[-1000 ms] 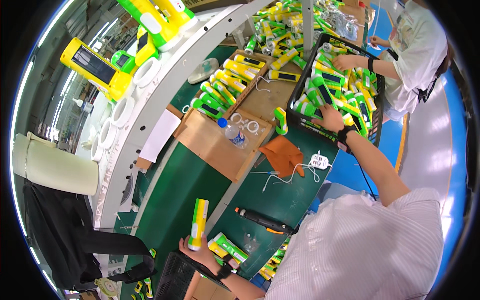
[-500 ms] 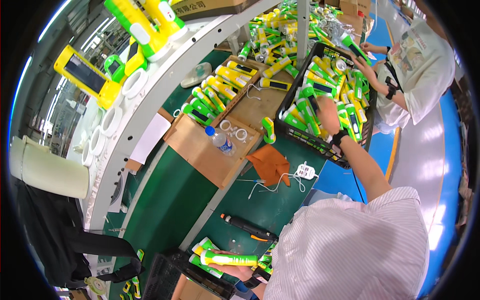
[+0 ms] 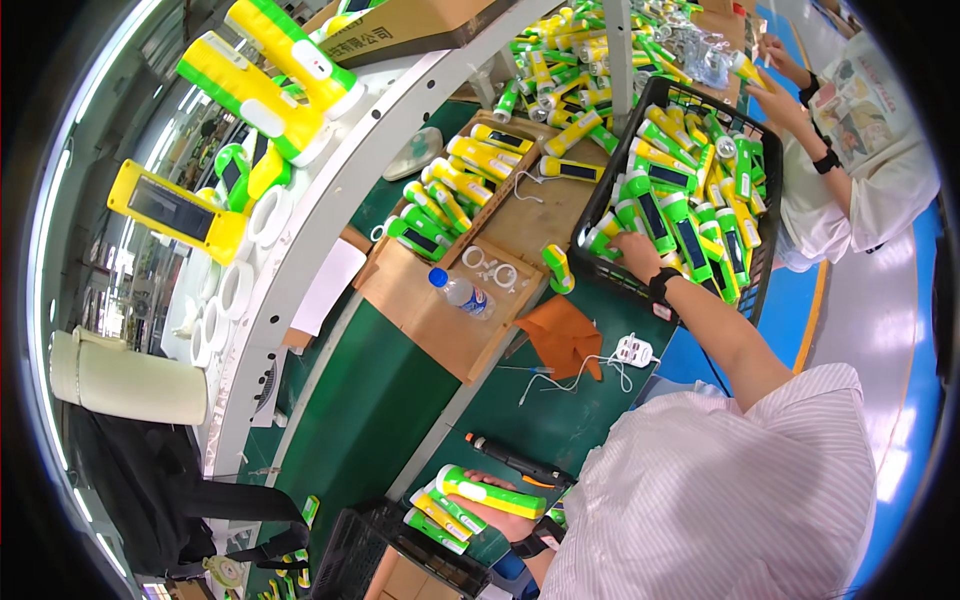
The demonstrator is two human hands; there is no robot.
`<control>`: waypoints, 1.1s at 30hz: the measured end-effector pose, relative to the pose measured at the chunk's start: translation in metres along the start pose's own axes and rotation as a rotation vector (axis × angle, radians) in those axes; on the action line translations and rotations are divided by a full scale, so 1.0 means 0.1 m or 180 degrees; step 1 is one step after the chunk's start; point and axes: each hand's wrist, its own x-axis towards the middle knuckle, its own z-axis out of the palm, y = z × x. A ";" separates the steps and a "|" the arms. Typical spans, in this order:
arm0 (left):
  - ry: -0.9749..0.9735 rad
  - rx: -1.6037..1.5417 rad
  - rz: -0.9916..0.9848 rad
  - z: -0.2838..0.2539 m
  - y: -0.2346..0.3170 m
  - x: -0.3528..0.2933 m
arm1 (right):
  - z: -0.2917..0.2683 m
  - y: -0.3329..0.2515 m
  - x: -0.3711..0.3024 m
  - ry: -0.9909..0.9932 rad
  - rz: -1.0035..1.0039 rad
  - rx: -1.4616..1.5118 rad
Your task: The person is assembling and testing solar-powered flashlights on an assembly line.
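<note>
Nearest, at the bottom of the view, the left hand [image 3: 497,512] lies palm up with its fingers curled under a green and yellow flashlight [image 3: 492,492], which rests lengthwise across them, white end to the left. The hand holds it just above the near black crate [image 3: 372,545], whose far rim carries a few more flashlights of the same kind lying side by side. Just beyond the hand a black and orange screwdriver [image 3: 517,461] lies on the green table [image 3: 370,420].

Farther out, an orange cloth [image 3: 565,336] and a white power adapter [image 3: 634,351] with its cord sit on the table, beside a flat cardboard sheet [image 3: 430,310] bearing a plastic water bottle [image 3: 461,294] on its side.

Farther still and to the right, the right hand [image 3: 636,256] reaches into the far black basket [image 3: 752,300], fingers bent down among the packed green and yellow flashlights; whether it grips one cannot be told. Left of the basket, a cardboard tray [image 3: 500,195] holds a row of yellow and green flashlights.

At the far right another person's hand [image 3: 775,98] works over a loose heap of flashlights.
</note>
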 end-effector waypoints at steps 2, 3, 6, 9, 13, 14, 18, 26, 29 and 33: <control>0.0358 0.0447 0.0239 0.04 -0.09 -0.01 | -0.02 0.04 -0.04 0.0043 -0.0013 0.0027; 0.0322 0.0359 0.0087 0.07 -0.14 -0.01 | -0.04 0.08 -0.05 0.0142 -0.0031 0.0048; 0.0232 0.0991 0.0038 0.13 -0.22 -0.14 | -0.03 0.11 -0.05 0.0185 -0.0094 0.0036; 0.0236 0.0730 -0.0201 0.03 -0.17 -0.18 | 0.06 0.13 0.00 0.0213 -0.0173 0.0027; 0.0165 0.1117 -0.0195 -0.03 -0.11 -0.29 | -0.07 -0.27 -0.17 0.1011 -0.0369 0.0696; 0.0112 0.1203 -0.0262 -0.08 -0.09 -0.32 | -0.30 -0.65 -0.33 0.1169 -0.0554 0.0832; 0.0136 0.2207 0.0190 0.20 -0.21 -0.39 | -0.78 -1.86 -1.21 -0.0657 -0.1096 0.1869; 0.0018 0.2270 0.0088 -0.14 -0.30 -0.15 | -0.72 -2.64 -2.20 -0.1842 -0.2875 0.1026; 0.0007 0.2761 0.0066 -0.27 -0.40 -0.16 | -0.69 -2.59 -2.34 -0.1659 -0.2958 0.0729; 0.0003 0.2890 -0.0158 -0.46 -0.52 -0.14 | -0.63 -2.57 -2.48 -0.1547 -0.2610 0.0970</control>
